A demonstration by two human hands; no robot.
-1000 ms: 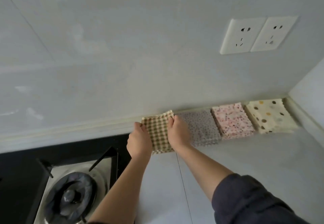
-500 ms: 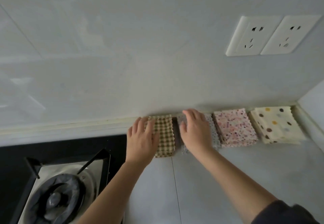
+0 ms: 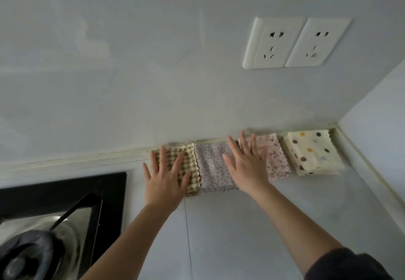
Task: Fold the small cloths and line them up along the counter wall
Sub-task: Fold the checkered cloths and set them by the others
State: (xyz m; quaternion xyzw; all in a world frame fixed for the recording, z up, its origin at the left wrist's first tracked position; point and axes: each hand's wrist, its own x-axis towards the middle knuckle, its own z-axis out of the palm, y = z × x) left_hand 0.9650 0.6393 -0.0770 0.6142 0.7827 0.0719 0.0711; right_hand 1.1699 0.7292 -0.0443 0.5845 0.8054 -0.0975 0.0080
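Four small folded cloths lie in a row on the counter, each with its far edge at the foot of the wall. A brown-and-cream checked cloth is at the left end, touching a pale lilac cloth with a fine floral print. Next come a pink speckled cloth and, near the corner, a cream cloth with coloured dots.

The left hand lies flat on the checked cloth, fingers straight and spread wide. The right hand is flat too, fingers splayed across the lilac cloth and the pink cloth's left edge. A dark sleeve covers the right forearm.

The pale grey counter holds a black glass gas hob at the left. Two white wall sockets sit side by side on the grey wall.
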